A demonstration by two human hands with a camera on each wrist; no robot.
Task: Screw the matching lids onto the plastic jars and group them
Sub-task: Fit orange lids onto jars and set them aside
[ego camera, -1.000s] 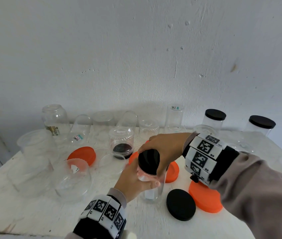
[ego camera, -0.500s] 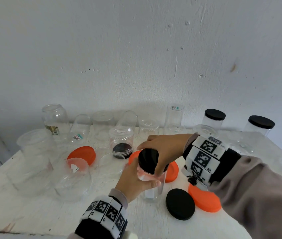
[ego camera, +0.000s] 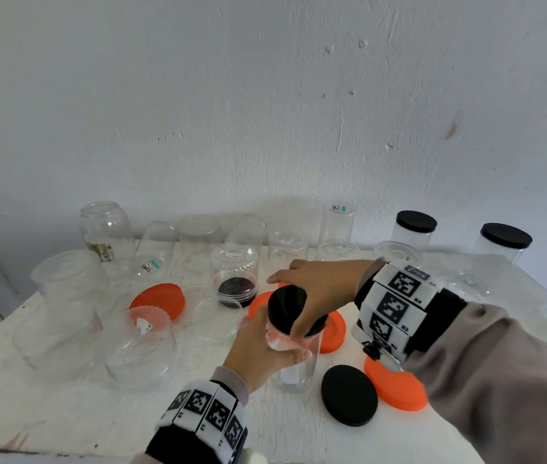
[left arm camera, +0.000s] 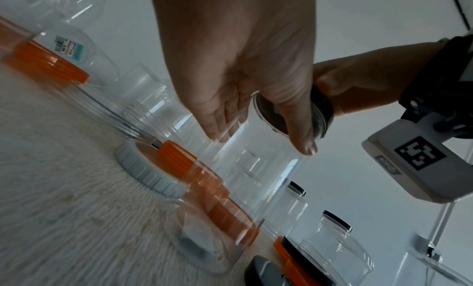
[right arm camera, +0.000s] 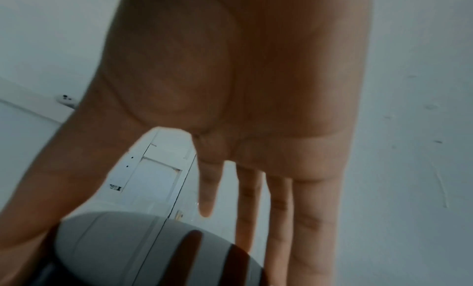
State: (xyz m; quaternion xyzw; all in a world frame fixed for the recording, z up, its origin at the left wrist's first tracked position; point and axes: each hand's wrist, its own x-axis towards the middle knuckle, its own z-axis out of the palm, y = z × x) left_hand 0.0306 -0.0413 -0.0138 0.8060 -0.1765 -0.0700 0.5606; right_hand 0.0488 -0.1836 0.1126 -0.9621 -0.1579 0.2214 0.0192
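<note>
A tall clear jar (ego camera: 293, 373) stands near the table's front middle. My left hand (ego camera: 262, 346) grips its upper wall from the left, thumb across the front; the left wrist view shows this hand (left arm camera: 256, 78) wrapped on the jar (left arm camera: 256, 169). A black lid (ego camera: 287, 306) sits on the jar's mouth. My right hand (ego camera: 319, 289) reaches over it from the right and holds it, thumb on the near rim and fingers over the far side. The right wrist view has the glossy lid (right arm camera: 128, 250) under the right hand (right arm camera: 230, 88).
A loose black lid (ego camera: 349, 395) and an orange lid (ego camera: 396, 385) lie right of the jar. Two more orange lids (ego camera: 159, 299) (ego camera: 334, 326) lie behind. Two black-lidded jars (ego camera: 414, 229) (ego camera: 504, 242) stand back right. Several open clear jars crowd the back and left.
My right hand has turned a little on the black lid, wrist shifting slightly. The jar and my left hand have stayed where they were.
</note>
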